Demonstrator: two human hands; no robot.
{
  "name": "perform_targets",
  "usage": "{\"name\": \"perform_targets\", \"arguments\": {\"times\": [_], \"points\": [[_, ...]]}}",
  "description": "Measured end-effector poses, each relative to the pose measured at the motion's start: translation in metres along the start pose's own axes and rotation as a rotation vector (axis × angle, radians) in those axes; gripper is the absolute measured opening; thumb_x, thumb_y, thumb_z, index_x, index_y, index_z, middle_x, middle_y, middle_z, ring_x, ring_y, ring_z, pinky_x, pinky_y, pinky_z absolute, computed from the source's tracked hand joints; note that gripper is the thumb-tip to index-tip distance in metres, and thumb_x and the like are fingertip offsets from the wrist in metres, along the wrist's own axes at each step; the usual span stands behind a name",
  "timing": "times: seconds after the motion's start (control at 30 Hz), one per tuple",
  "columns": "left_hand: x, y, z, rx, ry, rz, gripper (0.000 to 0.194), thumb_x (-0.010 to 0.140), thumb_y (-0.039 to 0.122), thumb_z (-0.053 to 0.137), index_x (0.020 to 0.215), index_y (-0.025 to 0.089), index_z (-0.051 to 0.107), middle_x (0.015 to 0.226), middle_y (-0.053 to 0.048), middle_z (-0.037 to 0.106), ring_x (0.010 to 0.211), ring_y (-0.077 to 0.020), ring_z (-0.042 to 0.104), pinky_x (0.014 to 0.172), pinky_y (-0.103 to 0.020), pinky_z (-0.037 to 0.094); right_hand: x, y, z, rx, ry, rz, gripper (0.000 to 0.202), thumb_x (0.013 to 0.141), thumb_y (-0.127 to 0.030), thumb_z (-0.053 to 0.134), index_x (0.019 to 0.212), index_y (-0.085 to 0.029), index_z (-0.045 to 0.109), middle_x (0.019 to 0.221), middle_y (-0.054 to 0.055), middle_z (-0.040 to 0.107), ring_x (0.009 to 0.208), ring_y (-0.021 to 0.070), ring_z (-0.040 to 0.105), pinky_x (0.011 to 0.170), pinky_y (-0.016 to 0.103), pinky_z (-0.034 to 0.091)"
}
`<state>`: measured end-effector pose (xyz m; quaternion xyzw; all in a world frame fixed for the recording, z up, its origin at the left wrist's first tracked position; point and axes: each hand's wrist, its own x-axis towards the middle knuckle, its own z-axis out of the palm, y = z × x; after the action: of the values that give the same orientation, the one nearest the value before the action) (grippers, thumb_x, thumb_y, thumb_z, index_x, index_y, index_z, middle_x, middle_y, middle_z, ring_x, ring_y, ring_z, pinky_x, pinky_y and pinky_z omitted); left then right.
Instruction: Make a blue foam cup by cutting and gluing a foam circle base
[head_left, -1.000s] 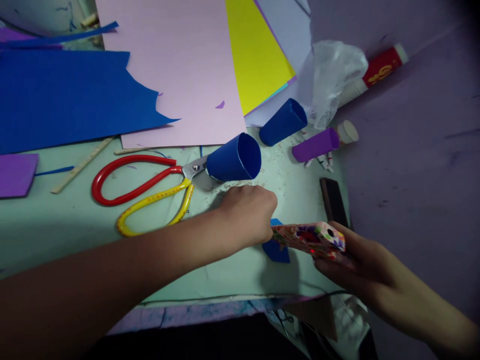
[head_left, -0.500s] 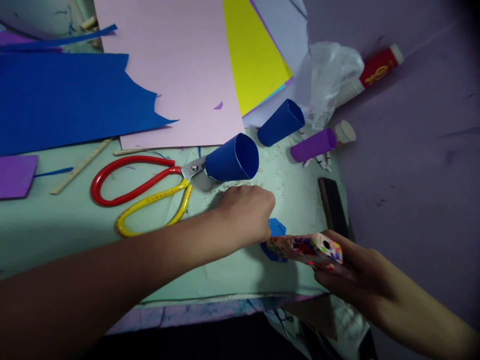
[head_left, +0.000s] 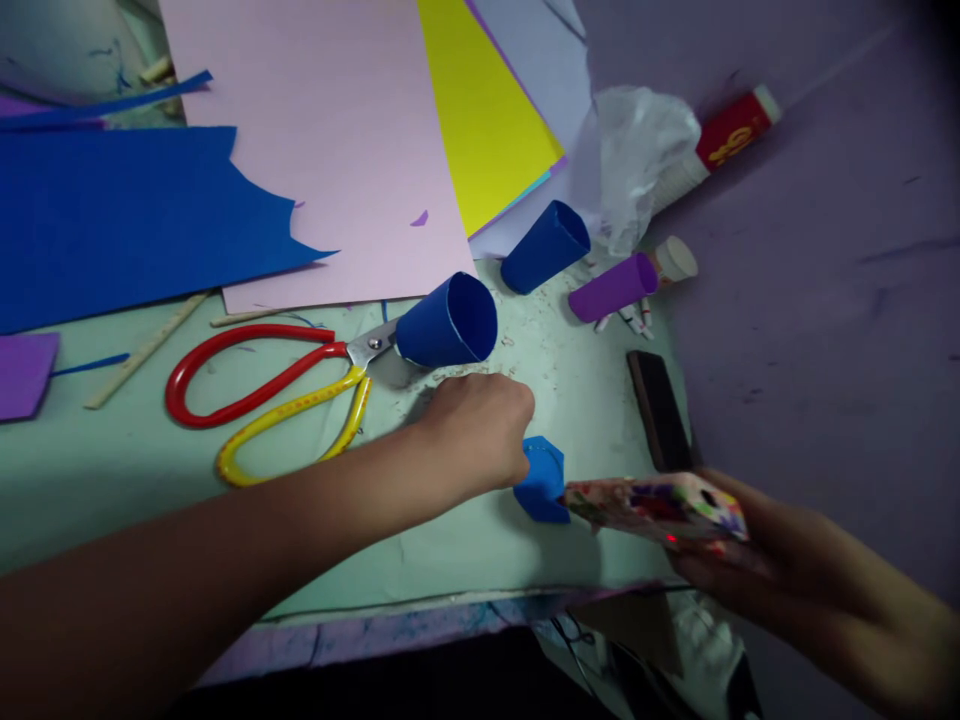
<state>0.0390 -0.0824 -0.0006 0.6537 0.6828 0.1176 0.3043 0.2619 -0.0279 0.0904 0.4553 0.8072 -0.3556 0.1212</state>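
My left hand (head_left: 480, 430) is closed, its fingertips pinching the edge of a small blue paper piece (head_left: 546, 480) just above the table; the fingers hide part of the piece. A faint curved line shows on the paper. In my right hand (head_left: 757, 545) is a glue gun (head_left: 652, 505) with a multicoloured pattern and a small red light. Its tip points left, at the right edge of the blue piece. Just beyond my left hand lies a blue paper cone cup (head_left: 435, 325), beside scissors (head_left: 367, 347) with red and yellow handles.
A second blue cup (head_left: 540, 255) and a purple paper tube (head_left: 611, 288) lie farther back. Blue card (head_left: 112, 220), pink card (head_left: 315, 140) and yellow card (head_left: 480, 130) cover the back left. A dark block (head_left: 658, 410) sits by the wall, near a plastic bag of paper cups (head_left: 645, 150).
My right hand has drawn the glue gun to the right, uncovering more of the blue piece. My left hand keeps its hold; the whole view has shifted slightly.
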Motion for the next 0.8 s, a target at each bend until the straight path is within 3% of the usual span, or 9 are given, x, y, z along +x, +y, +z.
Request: {"name": "perform_targets", "arguments": {"times": [0.17,0.3,0.4,0.63,0.8], "points": [[0.002,0.0,0.001,0.04,-0.012,-0.015,0.021,0.069,0.029,0.056,0.078,0.018,0.071,0.075,-0.014,0.07,0.068,-0.0287,0.067,0.051,-0.033,0.049,-0.005,0.007,-0.007,0.162,-0.018,0.047,0.043,0.08,-0.044,0.062,0.121,-0.032,0.059,0.107,0.005,0.07,0.092,0.0265,0.068,0.08,0.033,0.058],[0.002,-0.001,0.002,0.054,-0.009,-0.012,0.021,0.07,0.03,0.054,0.077,0.019,0.07,0.075,-0.013,0.07,0.066,-0.0289,0.066,0.049,-0.033,0.047,-0.003,0.004,0.003,0.144,-0.142,0.066,0.032,0.082,-0.044,0.059,0.111,-0.03,0.062,0.096,0.004,0.07,0.082,0.0246,0.067,0.065,0.03,0.059],[0.001,-0.001,0.002,0.056,-0.007,-0.022,0.021,0.069,0.031,0.053,0.078,0.019,0.07,0.077,-0.014,0.07,0.068,-0.0299,0.066,0.049,-0.034,0.046,0.0,0.003,0.008,0.06,-0.16,0.043,0.024,0.083,-0.044,0.058,0.097,-0.025,0.063,0.085,0.003,0.068,0.071,0.0217,0.064,0.055,0.027,0.055],[0.001,0.001,-0.001,0.037,-0.02,-0.025,0.021,0.068,0.029,0.055,0.08,0.019,0.07,0.078,-0.015,0.07,0.071,-0.0305,0.067,0.051,-0.034,0.048,0.007,-0.001,0.013,-0.003,-0.152,0.012,0.015,0.084,-0.033,0.054,0.094,-0.023,0.058,0.079,0.002,0.065,0.064,0.017,0.06,0.053,0.024,0.051],[0.001,0.001,-0.002,0.013,-0.021,-0.016,0.022,0.068,0.029,0.057,0.081,0.018,0.07,0.077,-0.015,0.07,0.073,-0.0319,0.067,0.054,-0.036,0.05,0.01,-0.004,0.014,0.029,-0.187,0.02,0.013,0.085,-0.032,0.052,0.093,-0.023,0.057,0.079,0.002,0.063,0.07,0.0195,0.063,0.058,0.027,0.054]]}}
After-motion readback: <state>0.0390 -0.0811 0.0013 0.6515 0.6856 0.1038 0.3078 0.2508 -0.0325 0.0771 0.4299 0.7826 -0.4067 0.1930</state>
